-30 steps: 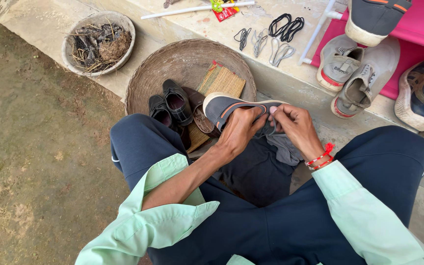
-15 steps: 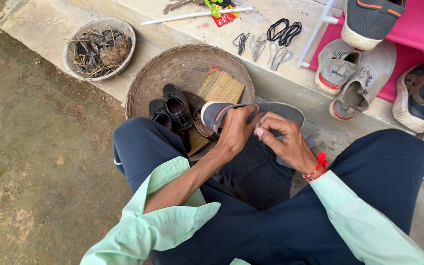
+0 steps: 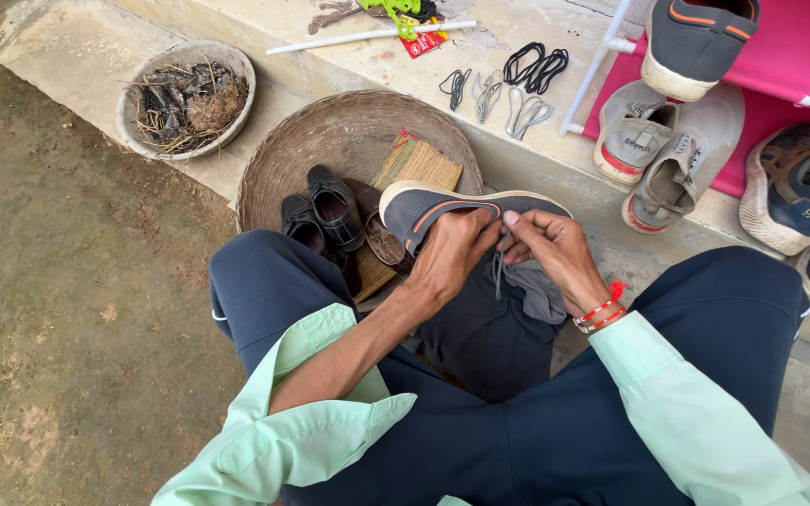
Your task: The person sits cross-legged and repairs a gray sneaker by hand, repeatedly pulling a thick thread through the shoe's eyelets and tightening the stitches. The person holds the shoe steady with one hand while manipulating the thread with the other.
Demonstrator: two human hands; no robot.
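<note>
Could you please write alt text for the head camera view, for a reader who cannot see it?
Seen from above, a seated person's left hand and right hand work a dark lace on a grey slip-on sneaker held over the lap. Ahead, a shallow woven basket holds a pair of black shoes; loose laces and worn sneakers lie on the concrete step.

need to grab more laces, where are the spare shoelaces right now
In the head view the spare shoelaces lie in loops on the concrete ledge, upper middle, between the woven basket and the pink rack.

The right hand (image 3: 555, 245) has shifted left on the shoe (image 3: 442, 208), meeting the left hand (image 3: 452, 251); a lace (image 3: 497, 274) now dangles.
</note>
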